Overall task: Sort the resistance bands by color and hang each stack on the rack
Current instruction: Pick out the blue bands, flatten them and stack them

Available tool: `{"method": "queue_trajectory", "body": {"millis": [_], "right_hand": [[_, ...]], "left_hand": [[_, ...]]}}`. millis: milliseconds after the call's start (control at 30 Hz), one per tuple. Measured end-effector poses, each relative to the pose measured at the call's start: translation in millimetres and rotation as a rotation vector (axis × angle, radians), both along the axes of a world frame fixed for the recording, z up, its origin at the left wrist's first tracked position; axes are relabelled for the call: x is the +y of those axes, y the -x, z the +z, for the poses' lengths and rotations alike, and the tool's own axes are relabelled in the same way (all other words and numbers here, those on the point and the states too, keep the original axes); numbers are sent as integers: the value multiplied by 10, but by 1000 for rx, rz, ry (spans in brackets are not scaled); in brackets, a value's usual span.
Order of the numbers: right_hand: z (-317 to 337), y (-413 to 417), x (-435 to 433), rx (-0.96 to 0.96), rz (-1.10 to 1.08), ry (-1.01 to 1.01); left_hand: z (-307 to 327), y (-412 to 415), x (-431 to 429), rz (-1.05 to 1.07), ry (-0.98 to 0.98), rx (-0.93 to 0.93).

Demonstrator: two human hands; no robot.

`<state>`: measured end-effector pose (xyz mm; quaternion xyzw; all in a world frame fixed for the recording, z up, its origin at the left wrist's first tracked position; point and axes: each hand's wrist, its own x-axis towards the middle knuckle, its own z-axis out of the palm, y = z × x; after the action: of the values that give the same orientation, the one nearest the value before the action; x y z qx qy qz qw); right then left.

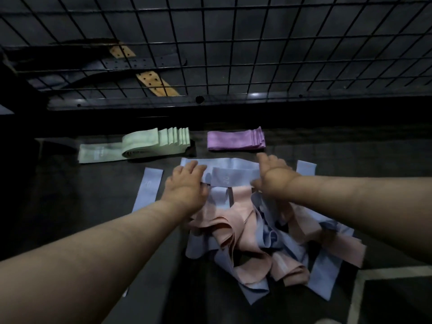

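A black wire grid rack (257, 54) rises along the far edge of the dark floor (81, 218), its bottom rail just beyond the sorted stacks. Behind the mesh lie dark belts (140, 64) with tan ends. Bare floor opens to the left of the work, and a pale painted line (357, 288) marks the near right corner.

The green stack (133, 146) and the purple stack (236, 141) sit side by side near the rail, apart from each other. Just in front of them lies a flat blue stack (224, 170). 1 loose blue band (149, 185) lies to its left and another blue band end (305, 166) shows to its right. The unsorted pile (257, 232) of pink and blue bands sprawls nearest the person.

Both forearms reach forward over the pile, converging slightly. The left hand (187, 185) lies palm down on the left end of the blue stack, fingers stretched out. The right hand (273, 176) lies palm down on the right end, fingers extended towards the purple stack. The 2 hands are apart, and neither grips anything.
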<state>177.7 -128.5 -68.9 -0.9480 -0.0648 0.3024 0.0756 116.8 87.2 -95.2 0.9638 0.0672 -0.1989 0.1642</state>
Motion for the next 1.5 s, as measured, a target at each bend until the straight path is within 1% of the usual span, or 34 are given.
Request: {"method": "queue_trajectory", "body": {"millis": [33,100,133,200,267,300,333,367,433,500,533,567,633,667,700,767,833,900,1000,1067,1100,1167,1233,1300,1333,1400,1500], "right_hand": [[-32,-23,28,-33,1,38],[-40,-58,48,-51,97,89],[-22,-64,42,-32,160,97],[51,-28,0,26,266,69],[152,42,-52,60,433,80],[231,87,-76,53,522,85],[308,128,-106,21,580,49],[399,168,-121,-21,627,-30],[592,238,-109,-131,722,-243],[786,283,-59,-197,795,-368],[865,291,-29,-193,803,-407],[962,299,12,-164,779,-441],[1149,281,99,-33,612,-484],[1252,265,146,50,506,-536],[1368,249,182,120,408,-605],[1617,230,208,175,301,-663],[1904,264,194,175,327,-606],[2207,356,178,152,359,-531],[2640,589,190,107,351,-480],[2916,779,180,108,319,-486],[3060,891,175,119,293,-515],[3384,1132,179,116,222,-635],[3699,1385,171,112,126,-758],[3984,1682,162,101,73,-833],[4078,1814,145,103,55,-857],[4171,2016,116,120,-13,-943],[4221,2365,74,107,-255,-1189]], "left_hand": [[-26,-12,69,-59,-24,34],[-30,-53,133,-91,-7,77],[-21,-74,144,-84,-1,90],[-14,-89,141,-110,-49,110],[-37,-81,138,-145,-99,134],[-33,-73,137,-154,-104,130],[-26,-50,132,-166,-109,99],[-5,-28,121,-179,-94,36],[82,-21,94,-214,60,-28],[205,-40,47,-276,234,43],[292,-50,17,-286,327,109],[383,-52,-7,-253,463,166],[644,-42,-53,-43,764,257],[809,-31,-42,39,834,289],[974,-24,-16,65,836,293],[1325,7,88,7,770,280],[1666,82,222,-62,683,292],[1993,199,354,-86,626,281],[2484,453,471,-53,611,227],[2825,652,503,-46,621,219],[2986,763,505,-37,633,224],[3337,1020,470,-7,685,205],[3637,1308,422,35,761,130],[3939,1663,364,63,849,10],[4039,1830,340,79,892,-37],[4154,2131,311,109,966,-72],[4189,2634,256,125,1043,-47]]}}
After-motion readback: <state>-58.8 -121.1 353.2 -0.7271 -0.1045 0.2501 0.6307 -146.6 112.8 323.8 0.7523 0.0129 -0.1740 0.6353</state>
